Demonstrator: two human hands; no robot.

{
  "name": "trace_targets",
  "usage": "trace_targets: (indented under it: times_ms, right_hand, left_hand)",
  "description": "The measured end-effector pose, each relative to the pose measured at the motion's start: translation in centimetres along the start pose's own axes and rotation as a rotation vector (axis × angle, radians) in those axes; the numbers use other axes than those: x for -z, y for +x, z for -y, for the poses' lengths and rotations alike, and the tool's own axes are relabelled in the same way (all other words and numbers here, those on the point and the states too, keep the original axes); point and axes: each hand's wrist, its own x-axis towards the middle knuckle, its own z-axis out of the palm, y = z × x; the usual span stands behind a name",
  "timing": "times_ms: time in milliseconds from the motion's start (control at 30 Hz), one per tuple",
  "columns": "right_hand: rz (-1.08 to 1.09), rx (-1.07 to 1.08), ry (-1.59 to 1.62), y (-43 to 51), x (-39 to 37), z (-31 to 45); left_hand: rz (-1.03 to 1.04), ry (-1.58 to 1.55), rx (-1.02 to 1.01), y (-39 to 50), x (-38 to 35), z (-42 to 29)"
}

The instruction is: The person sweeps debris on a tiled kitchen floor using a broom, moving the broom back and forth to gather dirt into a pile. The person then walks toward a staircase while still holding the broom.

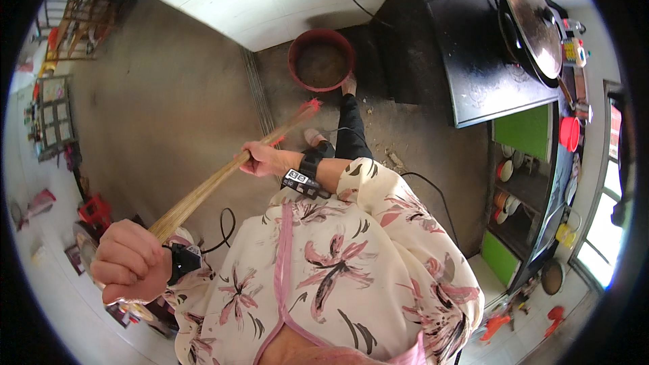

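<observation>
A long straw-coloured broom slants across in front of my body, with red fibres at its far end. My right hand is closed around its middle. My left hand makes a fist at the broom's near end, which disappears behind the fingers. The red-tipped end is above the floor or on it; I cannot tell which. Beyond it stands a red bucket, its inside brownish. Pale scraps and crumbs lie scattered on the dark floor to the right of my legs.
A black counter with a lidded wok is at the right. Below it, open shelves hold bowls beside green panels. A floor track runs by the white wall. Black cables hang near me.
</observation>
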Motion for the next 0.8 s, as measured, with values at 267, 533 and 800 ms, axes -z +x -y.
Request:
trace_targets:
  times_ms: [267,533,800]
  right_hand:
    - [-0.134,0.238,0.043,-3.6,2.1,4.1]
    - [-0.252,0.485,-0.314,-12.0,11.9,15.6]
    - [-0.281,0.892,-0.2,-16.8,14.4,22.3]
  left_hand:
    - [-0.125,0.033,0.115,1.8,-2.1,2.3]
    - [0.417,-0.298,0.356,1.9,-9.6,10.1]
    - [0.338,-0.149,0.277,2.3,-20.8,15.7]
